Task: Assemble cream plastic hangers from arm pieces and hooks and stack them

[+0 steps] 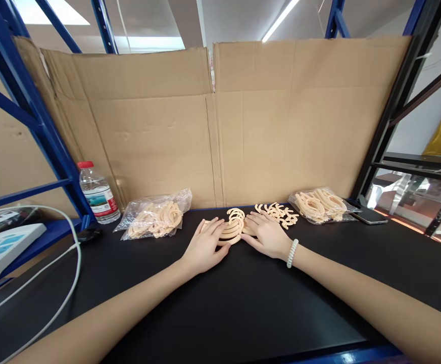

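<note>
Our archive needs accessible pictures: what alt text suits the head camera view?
A person's left hand and right hand touch pale curved pieces on a black table. Smaller pieces lie beside the right hand, with a clear filled bag at left, another bag at right, and a red-capped bottle farther left.

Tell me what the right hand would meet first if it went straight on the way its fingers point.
Probably the overlapping pale arcs just left of the right hand, though exact depth is unclear.
</note>
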A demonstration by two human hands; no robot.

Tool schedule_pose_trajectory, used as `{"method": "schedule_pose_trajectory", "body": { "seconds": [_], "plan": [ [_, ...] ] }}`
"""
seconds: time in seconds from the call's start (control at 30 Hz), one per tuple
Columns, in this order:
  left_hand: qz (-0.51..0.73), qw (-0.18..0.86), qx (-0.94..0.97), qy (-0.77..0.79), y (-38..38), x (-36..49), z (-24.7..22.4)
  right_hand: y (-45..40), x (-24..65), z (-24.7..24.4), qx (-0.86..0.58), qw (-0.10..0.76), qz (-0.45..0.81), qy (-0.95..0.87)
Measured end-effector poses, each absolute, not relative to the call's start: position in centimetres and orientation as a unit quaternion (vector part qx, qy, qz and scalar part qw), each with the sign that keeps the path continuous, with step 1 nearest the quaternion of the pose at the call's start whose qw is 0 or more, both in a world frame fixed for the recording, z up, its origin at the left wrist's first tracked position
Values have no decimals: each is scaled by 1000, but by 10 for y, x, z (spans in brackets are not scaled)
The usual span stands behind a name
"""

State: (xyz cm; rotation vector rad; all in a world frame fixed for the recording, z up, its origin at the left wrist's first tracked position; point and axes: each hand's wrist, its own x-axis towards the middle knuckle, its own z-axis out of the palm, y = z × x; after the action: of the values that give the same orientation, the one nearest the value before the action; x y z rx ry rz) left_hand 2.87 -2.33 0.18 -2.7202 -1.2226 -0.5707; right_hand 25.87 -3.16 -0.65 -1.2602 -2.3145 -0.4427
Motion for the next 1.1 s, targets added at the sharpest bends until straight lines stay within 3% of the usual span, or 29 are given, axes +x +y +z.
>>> {"method": "schedule_pose_trajectory", "body": {
  "seconds": [0.73,1.1],
  "plan": [
    [-272,91,-891,-352,-35,24,4,-33,255,3,-482,257,-242,-802],
    [-275,110,-897,-329,-36,20,1,-36,299,5,-541,345,-222,-734]
  ]
}}
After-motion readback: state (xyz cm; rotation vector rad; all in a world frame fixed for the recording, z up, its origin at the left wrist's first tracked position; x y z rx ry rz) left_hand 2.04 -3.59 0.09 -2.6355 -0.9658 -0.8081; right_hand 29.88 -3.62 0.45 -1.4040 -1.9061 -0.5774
